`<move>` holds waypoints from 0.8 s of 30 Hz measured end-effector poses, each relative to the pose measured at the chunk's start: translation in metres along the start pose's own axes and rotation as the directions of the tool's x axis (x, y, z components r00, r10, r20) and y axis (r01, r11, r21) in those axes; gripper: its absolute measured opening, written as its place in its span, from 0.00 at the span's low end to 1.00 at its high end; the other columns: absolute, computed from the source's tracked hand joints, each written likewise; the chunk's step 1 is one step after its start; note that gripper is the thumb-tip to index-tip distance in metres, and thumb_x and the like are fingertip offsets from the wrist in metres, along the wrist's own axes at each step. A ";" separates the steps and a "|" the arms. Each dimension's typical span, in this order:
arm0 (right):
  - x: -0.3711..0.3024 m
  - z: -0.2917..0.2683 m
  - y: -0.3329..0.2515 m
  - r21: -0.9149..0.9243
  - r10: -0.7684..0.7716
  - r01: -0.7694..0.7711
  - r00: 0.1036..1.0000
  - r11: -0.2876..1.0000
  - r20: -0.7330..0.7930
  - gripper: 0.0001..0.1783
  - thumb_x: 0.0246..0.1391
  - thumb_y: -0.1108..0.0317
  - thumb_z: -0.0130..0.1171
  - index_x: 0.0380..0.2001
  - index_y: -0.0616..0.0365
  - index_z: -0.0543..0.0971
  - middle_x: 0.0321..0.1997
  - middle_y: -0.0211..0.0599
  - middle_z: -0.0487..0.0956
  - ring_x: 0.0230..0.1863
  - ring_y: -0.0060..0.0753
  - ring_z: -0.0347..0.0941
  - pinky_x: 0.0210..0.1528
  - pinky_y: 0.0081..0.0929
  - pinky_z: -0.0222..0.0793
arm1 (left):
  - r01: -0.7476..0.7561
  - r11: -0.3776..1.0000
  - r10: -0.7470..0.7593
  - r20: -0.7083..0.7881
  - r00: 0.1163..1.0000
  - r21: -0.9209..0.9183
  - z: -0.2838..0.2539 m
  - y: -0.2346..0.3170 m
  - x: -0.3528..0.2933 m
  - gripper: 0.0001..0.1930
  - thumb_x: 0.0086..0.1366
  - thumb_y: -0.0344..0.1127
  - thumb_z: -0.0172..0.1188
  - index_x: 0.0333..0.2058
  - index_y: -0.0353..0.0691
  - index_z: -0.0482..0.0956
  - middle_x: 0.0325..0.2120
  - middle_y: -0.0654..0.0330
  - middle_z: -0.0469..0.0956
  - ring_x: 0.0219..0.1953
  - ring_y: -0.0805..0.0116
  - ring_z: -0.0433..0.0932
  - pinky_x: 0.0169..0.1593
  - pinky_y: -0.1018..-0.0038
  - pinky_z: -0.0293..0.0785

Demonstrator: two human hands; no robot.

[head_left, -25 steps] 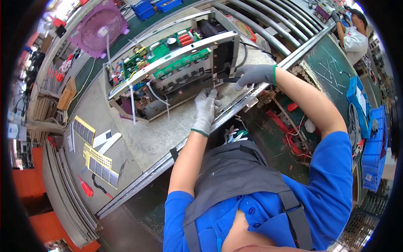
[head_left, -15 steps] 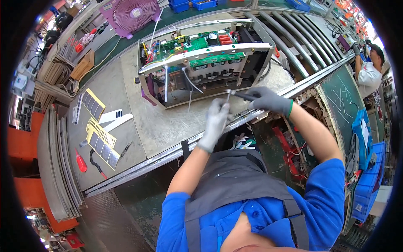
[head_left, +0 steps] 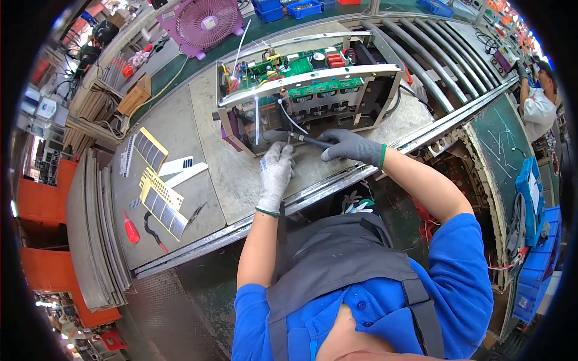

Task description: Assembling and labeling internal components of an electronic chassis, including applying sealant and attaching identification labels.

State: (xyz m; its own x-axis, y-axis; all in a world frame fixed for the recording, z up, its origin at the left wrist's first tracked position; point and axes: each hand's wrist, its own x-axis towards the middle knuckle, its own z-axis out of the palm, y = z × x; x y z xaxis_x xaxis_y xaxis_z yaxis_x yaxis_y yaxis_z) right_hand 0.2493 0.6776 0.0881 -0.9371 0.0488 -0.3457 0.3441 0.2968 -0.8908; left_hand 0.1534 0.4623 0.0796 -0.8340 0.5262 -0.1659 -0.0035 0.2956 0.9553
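Observation:
An open metal chassis [head_left: 310, 78] with green circuit boards [head_left: 300, 66] stands on the bench, and white cable ties [head_left: 257, 120] hang from its near side. Just before its lower front edge, my left hand [head_left: 277, 170], in a pale glove, is closed, its fingertips pinching a thin grey piece that points up. My right hand [head_left: 355, 147], gloved in dark grey, grips a black-handled tool [head_left: 314, 142] whose far end reaches over to the left fingertips. What kind of tool it is does not show clearly.
Label sheets [head_left: 162, 207], a red-capped bottle [head_left: 130, 228] and a black curved tool with a red end [head_left: 155, 231] lie on the left. Metal rollers [head_left: 430, 66] adjoin the bench at right. A purple fan [head_left: 201, 27] stands behind; a co-worker [head_left: 539, 99] is at far right.
Both hands have moved left and a little forward with the tool, nearer to the chassis's lower front edge. The whole view has shifted slightly to the right.

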 end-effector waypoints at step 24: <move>-0.015 -0.011 -0.054 0.632 -0.267 0.068 0.937 0.772 0.224 0.27 0.51 0.61 0.61 0.52 0.62 0.72 0.36 0.35 0.76 0.30 0.25 0.75 0.30 0.22 0.72 | -0.674 0.358 0.763 0.214 0.609 0.646 -0.017 0.103 -0.014 0.22 0.58 0.24 0.61 0.53 0.46 0.76 0.34 0.53 0.76 0.34 0.50 0.77 0.36 0.60 0.73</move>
State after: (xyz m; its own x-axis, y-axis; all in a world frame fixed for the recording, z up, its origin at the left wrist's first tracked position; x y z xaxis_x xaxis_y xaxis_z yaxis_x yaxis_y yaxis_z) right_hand 0.2436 0.6709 0.1447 -0.9568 -0.2475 -0.1527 0.2391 -0.3706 -0.8975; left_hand 0.1558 0.4721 0.1845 -0.3930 0.7168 0.5759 0.9176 0.2658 0.2955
